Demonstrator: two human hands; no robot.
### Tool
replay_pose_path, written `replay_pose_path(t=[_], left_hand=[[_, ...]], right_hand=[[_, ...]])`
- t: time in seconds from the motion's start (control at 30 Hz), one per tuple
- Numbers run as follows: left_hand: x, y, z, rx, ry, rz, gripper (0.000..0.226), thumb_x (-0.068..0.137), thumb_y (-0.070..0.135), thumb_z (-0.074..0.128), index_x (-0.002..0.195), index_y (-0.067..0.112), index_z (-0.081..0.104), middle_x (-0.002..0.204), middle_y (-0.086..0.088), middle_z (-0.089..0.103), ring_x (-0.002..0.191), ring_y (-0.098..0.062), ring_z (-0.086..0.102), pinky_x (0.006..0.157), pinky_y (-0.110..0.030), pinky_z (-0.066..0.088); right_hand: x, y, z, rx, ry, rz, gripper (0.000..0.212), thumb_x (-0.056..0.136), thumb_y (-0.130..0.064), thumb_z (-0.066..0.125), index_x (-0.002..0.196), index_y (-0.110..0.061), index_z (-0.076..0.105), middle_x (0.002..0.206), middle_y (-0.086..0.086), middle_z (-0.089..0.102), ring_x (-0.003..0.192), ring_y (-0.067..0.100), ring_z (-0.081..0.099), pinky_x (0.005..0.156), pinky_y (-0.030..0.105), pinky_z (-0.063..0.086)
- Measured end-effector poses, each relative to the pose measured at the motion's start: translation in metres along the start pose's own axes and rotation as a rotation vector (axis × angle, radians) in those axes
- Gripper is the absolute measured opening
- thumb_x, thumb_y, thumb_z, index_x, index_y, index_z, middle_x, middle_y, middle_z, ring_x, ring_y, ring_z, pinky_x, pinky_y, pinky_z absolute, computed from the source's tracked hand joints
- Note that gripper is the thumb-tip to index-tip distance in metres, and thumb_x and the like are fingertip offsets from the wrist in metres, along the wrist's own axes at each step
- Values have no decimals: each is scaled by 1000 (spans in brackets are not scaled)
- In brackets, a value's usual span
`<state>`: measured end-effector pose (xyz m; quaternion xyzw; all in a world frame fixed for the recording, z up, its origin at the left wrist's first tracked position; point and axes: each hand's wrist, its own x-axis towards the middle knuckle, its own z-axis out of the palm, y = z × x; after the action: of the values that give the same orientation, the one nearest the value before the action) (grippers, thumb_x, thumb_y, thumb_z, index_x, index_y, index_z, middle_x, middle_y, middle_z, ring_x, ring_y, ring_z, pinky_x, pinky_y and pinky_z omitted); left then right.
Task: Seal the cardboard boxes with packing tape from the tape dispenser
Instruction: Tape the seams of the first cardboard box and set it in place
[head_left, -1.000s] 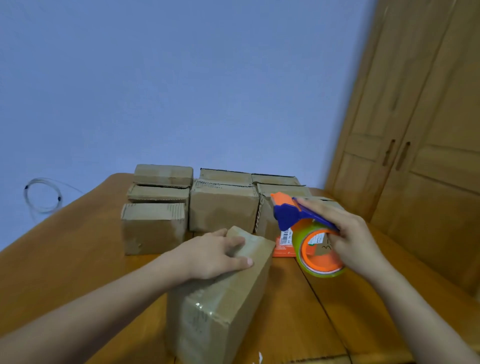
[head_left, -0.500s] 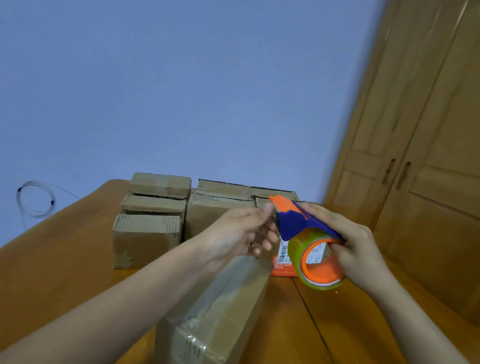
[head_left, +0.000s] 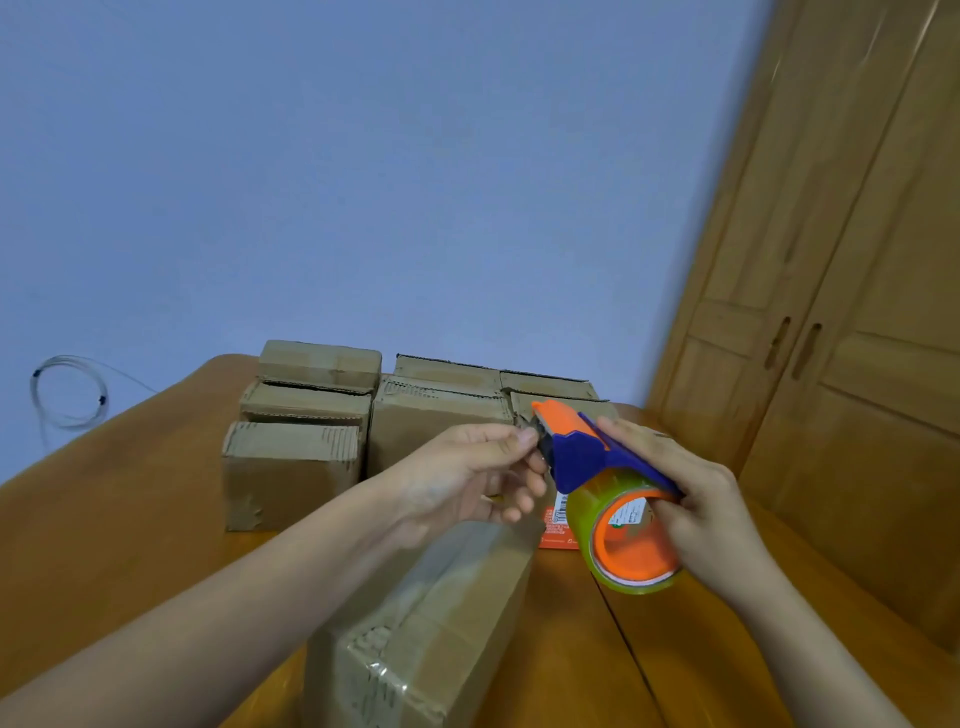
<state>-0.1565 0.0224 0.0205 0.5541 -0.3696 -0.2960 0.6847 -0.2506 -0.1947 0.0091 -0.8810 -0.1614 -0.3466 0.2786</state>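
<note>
1. The left hand (head_left: 467, 475) pinches at the cutter end of the dispenser (head_left: 597, 467); whether it has the tape end, I cannot tell.
2. The right hand (head_left: 691, 514) grips the dispenser by its roll, fingers curled inside the core.
3. The box (head_left: 431, 618) lies just below both hands, long axis running away from the person.
4. More boxes (head_left: 363, 415) stand behind on the wooden table (head_left: 104, 519), a blue wall beyond.
</note>
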Motion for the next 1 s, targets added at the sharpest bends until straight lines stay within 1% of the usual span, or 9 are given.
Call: replay_pose_path(t=[0.1, 0.23, 0.37, 0.5, 0.6, 0.73, 0.83, 0.93, 1.0], left_hand=[[-4, -5, -2, 11, -18, 16, 24, 88, 34, 61, 80, 12, 62, 73, -6, 65, 63, -15, 58, 63, -25, 48], [-9, -11, -7, 31, -72, 22, 25, 82, 37, 58, 81, 15, 70, 84, -10, 68, 73, -21, 62, 76, -34, 47], [-11, -9, -12, -10, -141, -66, 45, 75, 52, 50, 81, 16, 75, 88, -11, 70, 78, -22, 63, 79, -34, 47], [-8, -4, -10, 113, -43, -127, 69, 82, 70, 40, 72, 10, 72, 81, -13, 69, 72, -20, 62, 73, -32, 48], [-8, -3, -4, 215, 40, -149, 70, 74, 75, 36, 59, 14, 67, 76, -10, 67, 68, -18, 60, 73, -31, 48], [-7, -3, 0, 165, 57, -95, 48, 75, 58, 55, 69, 10, 61, 74, -9, 66, 65, -18, 60, 70, -31, 51], [-5, 0, 0, 154, 40, -81, 31, 82, 41, 59, 72, 11, 61, 74, -7, 65, 66, -16, 60, 68, -30, 51], [-2, 5, -2, 214, 77, -120, 29, 92, 31, 57, 71, 11, 63, 73, -7, 65, 65, -16, 59, 65, -29, 51], [1, 11, -3, 261, 120, -160, 31, 94, 29, 55, 72, 10, 62, 70, -6, 65, 63, -15, 59, 66, -29, 50]], right_hand=[[-5, 0, 3, 37, -5, 7, 77, 77, -2, 50, 128, -59, 44, 127, -39, 49, 124, -5, 46, 83, 19, 54], [-11, 4, 5, 40, 40, -9, 86, 68, 7, 45, 130, -52, 47, 129, -31, 53, 125, -1, 48, 90, 17, 49], [-14, 4, 5, -48, 47, -55, 99, 56, 13, 42, 131, -52, 49, 131, -28, 54, 127, 0, 48, 101, 13, 37], [-15, 3, 4, -107, 46, -83, 95, 61, 11, 44, 133, -51, 46, 134, -26, 52, 127, 2, 47, 100, 11, 36], [-14, 3, 4, -131, 39, -97, 89, 68, 9, 45, 136, -48, 44, 137, -21, 51, 129, 8, 46, 99, 21, 43], [-13, 2, 1, -139, 57, -98, 91, 68, 9, 43, 136, -50, 42, 138, -25, 47, 129, 7, 44, 94, 31, 47], [-12, -1, -3, -157, 70, -90, 85, 73, 3, 45, 137, -52, 38, 137, -29, 44, 128, 3, 42, 88, 25, 50], [-9, -4, -4, -200, 55, -85, 75, 79, -11, 51, 137, -55, 32, 135, -39, 38, 126, -2, 40, 80, 19, 53], [-6, -5, -5, -247, 47, -100, 73, 81, -14, 52, 139, -51, 31, 133, -38, 39, 123, 1, 41, 79, 25, 53]])
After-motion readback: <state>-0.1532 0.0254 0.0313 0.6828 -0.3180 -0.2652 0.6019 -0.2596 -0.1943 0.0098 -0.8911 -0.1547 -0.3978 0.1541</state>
